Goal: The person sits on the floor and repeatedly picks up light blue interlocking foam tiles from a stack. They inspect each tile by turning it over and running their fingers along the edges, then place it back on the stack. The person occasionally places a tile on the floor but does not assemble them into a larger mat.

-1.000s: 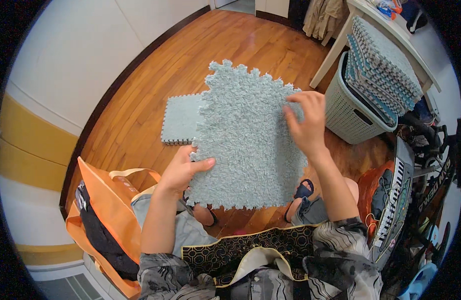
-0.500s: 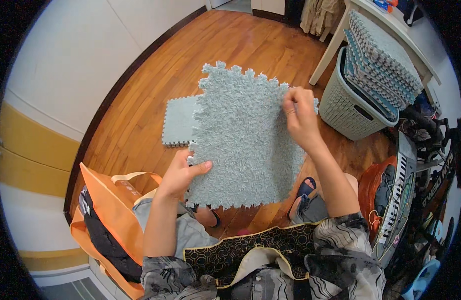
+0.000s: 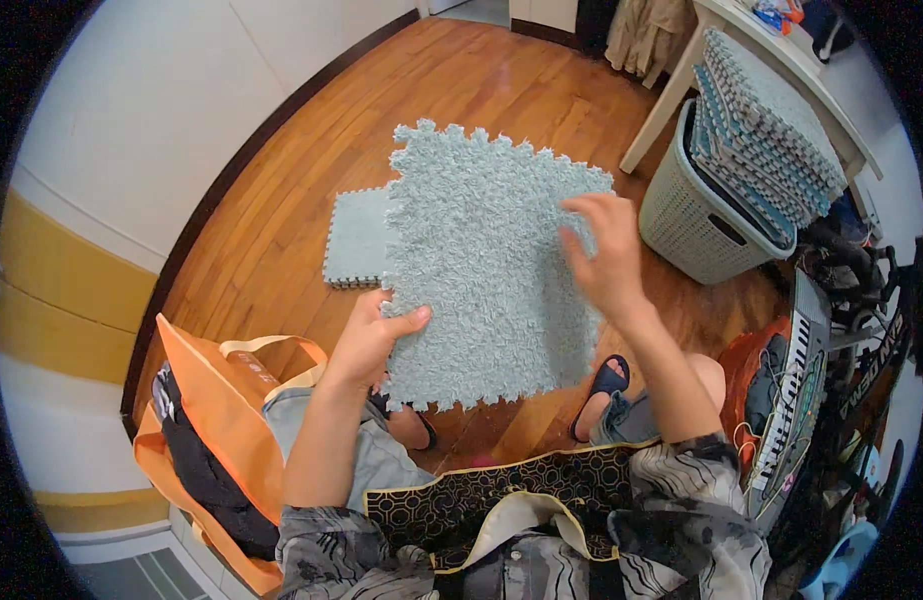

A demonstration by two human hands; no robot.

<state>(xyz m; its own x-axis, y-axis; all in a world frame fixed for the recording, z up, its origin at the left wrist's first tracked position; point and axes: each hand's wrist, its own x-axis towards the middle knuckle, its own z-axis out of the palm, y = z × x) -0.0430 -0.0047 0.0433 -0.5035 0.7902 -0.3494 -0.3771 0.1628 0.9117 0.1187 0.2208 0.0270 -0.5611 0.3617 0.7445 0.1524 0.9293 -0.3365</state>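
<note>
A pale blue-green, shaggy foam mat tile [image 3: 491, 270] with toothed puzzle edges is held up in front of me. My left hand [image 3: 371, 335] grips its lower left edge, thumb on the fuzzy face and the other fingers hidden behind. Over the tile's right side hovers my right hand [image 3: 609, 255], thumb and fingers apart and nothing between them. Behind the held tile, a stack of similar tiles [image 3: 356, 235] lies on the floor, partly covered by it.
At the right, a woven plastic basket [image 3: 706, 230] holds many upright tiles [image 3: 766, 140] beside a white table [image 3: 671, 90]. An orange bag [image 3: 221, 410] with dark cloth stands at my left. A keyboard [image 3: 786, 390] leans at the right. My sandalled feet are below.
My right hand has opened from a pinch near the tile's right edge and shifted slightly down. The left hand keeps its hold on the tile.
</note>
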